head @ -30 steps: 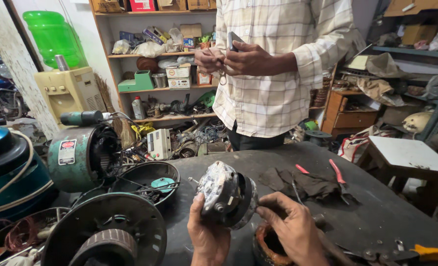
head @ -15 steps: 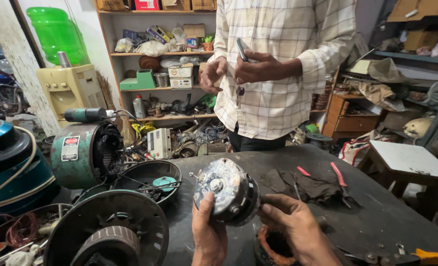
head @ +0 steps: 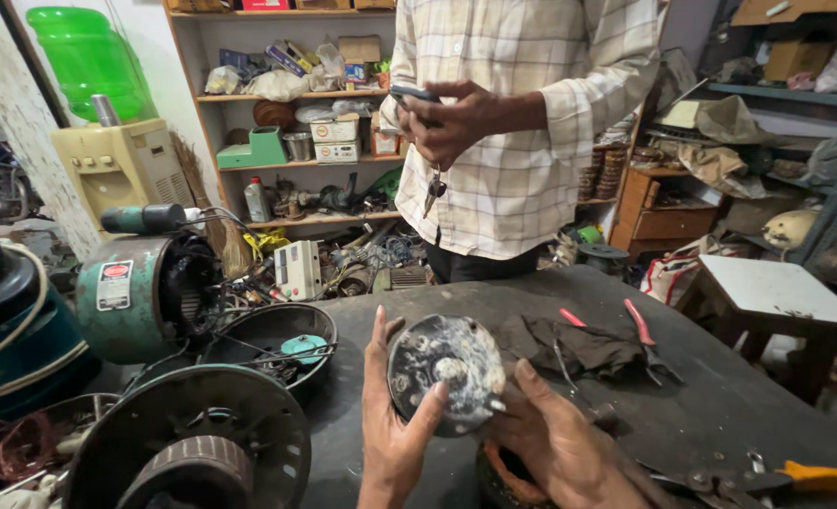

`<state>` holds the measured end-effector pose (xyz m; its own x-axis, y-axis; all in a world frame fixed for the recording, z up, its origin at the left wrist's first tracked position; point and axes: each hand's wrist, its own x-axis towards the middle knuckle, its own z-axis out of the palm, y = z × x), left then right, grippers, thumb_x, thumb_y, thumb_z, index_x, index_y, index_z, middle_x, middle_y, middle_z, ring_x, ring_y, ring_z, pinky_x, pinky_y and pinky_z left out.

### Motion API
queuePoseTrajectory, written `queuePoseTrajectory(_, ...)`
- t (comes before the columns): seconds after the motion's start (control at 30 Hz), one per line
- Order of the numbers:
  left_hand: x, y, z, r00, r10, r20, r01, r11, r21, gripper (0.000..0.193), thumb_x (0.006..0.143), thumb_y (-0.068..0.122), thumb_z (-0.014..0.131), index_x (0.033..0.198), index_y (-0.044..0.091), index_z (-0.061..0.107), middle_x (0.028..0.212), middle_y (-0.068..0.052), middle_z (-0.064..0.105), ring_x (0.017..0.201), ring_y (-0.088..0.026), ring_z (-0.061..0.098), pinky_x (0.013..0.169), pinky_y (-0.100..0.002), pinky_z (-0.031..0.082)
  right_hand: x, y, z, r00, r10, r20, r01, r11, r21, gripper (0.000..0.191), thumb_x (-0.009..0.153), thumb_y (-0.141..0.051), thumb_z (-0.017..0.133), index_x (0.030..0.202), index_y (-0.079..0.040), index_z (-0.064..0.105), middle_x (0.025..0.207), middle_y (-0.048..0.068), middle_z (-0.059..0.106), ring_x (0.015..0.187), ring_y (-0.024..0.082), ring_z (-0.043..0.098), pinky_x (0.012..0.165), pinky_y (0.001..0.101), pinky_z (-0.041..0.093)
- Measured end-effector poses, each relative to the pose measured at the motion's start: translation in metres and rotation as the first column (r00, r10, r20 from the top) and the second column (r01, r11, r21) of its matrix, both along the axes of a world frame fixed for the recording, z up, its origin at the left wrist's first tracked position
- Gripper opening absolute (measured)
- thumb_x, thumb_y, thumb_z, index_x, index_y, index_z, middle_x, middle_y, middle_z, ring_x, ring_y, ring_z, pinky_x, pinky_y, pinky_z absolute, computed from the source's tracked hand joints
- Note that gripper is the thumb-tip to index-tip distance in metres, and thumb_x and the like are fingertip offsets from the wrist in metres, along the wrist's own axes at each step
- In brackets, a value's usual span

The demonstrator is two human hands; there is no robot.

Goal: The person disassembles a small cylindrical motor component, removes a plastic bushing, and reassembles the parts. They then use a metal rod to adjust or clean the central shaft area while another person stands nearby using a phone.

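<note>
At lower centre, the left hand and right hand clasp a grimy metal disc by its rim; it looks heavy, stiff, greasy.

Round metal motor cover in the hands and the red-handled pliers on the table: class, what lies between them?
In the head view, a dark crumpled cloth lies on the table between the motor cover and the red-handled pliers.

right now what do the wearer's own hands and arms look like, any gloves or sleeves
Both are bare: no gloves, rings, watch or sleeve shows on the left hand or the right hand. The fingers look smudged with dark workshop grime. Only the hands and wrists are in frame, so anything worn further up the arms cannot be seen.
</note>
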<state>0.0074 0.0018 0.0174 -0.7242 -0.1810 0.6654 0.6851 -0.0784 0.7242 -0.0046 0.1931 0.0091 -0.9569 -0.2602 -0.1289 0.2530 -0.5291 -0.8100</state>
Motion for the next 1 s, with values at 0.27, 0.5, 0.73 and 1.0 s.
queuePoseTrajectory(0.27, 0.003, -0.001, 0.002, 0.99, 0.085, -0.112, -0.099, 0.986, -0.135, 0.102, 0.083, 0.031, 0.071, 0.165, 0.002, 0.016, 0.158, -0.024, 0.038, 0.14, -0.033, 0.052, 0.112, -0.043, 0.048, -0.007, -0.001, -0.005, 0.97, 0.101, -0.219, -0.075, 0.989, 0.127, 0.061, 0.09, -0.03, 0.076, 0.137, 0.004, 0.06, 0.117, 0.013, 0.072, 0.101, 0.023, 0.067, 0.087, 0.0406, 0.052)
queuePoseTrajectory(0.5, -0.008, 0.008, -0.008, 0.805, -0.46, 0.373, 0.151, 0.769, 0.621, 0.114, 0.081, 0.034, 0.072, 0.168, 0.028, -0.002, 0.144, -0.026, 0.055, 0.108, -0.039, 0.066, 0.087, -0.053, 0.054, -0.025, -0.021, 0.013, 0.968, 0.044, -0.246, 0.012, 0.975, 0.22, 0.063, 0.079, -0.033, 0.077, 0.133, -0.006, 0.061, 0.115, 0.005, 0.074, 0.101, 0.016, 0.07, 0.089, 0.0341, 0.055)
queuePoseTrajectory(0.73, -0.017, 0.005, -0.019, 0.863, -0.41, 0.295, 0.27, 0.869, 0.415, 0.134, 0.069, 0.012, 0.083, 0.163, 0.023, -0.012, 0.148, -0.015, 0.049, 0.125, -0.025, 0.058, 0.106, -0.038, 0.047, -0.032, -0.011, 0.019, 0.97, 0.133, -0.201, -0.1, 0.981, 0.167, 0.059, 0.09, -0.051, 0.066, 0.131, -0.009, 0.063, 0.108, 0.012, 0.075, 0.095, 0.027, 0.074, 0.047, 0.0475, 0.054)
queuePoseTrajectory(1.0, -0.034, 0.012, -0.038, 0.897, -0.29, 0.332, 0.082, 0.85, 0.52, 0.124, 0.072, 0.006, 0.077, 0.165, 0.025, -0.003, 0.143, -0.017, 0.053, 0.113, -0.028, 0.062, 0.09, -0.043, 0.054, -0.043, -0.018, 0.017, 0.978, 0.128, -0.164, -0.03, 0.866, 0.499, 0.069, 0.09, -0.062, 0.055, 0.135, -0.009, 0.065, 0.111, 0.008, 0.072, 0.095, 0.02, 0.069, 0.062, 0.0394, 0.055)
